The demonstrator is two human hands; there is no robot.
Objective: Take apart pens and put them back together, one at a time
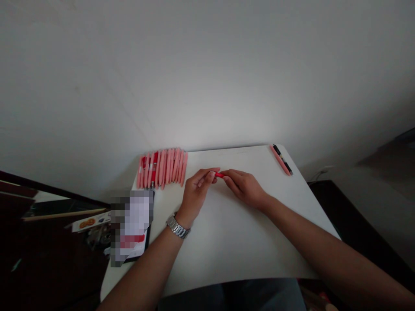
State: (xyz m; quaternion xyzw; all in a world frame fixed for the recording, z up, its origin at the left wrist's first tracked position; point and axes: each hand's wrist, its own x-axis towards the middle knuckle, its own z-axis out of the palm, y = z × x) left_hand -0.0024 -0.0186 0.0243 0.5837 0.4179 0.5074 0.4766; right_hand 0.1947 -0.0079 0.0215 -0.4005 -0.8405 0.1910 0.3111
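My left hand (pixel 200 185) and my right hand (pixel 242 185) meet above the middle of the white table. Between their fingertips is a small red pen part (pixel 219 175), gripped from both ends; my fingers cover much of it. The left fingers pinch one end, and the right thumb and fingers close on the other. Beyond my left hand lies a row of pink and red pens (pixel 167 166), side by side at the table's back left. A pink pen (pixel 279 160) and a black pen (pixel 284 160) rest together at the back right.
The white table (pixel 246 250) stands against a pale wall (pixel 214 86). A dark-edged tablet or folder, partly blurred out (pixel 139 224), lies at the left edge by my left forearm. Dark furniture (pixel 353 224) stands right of the table.
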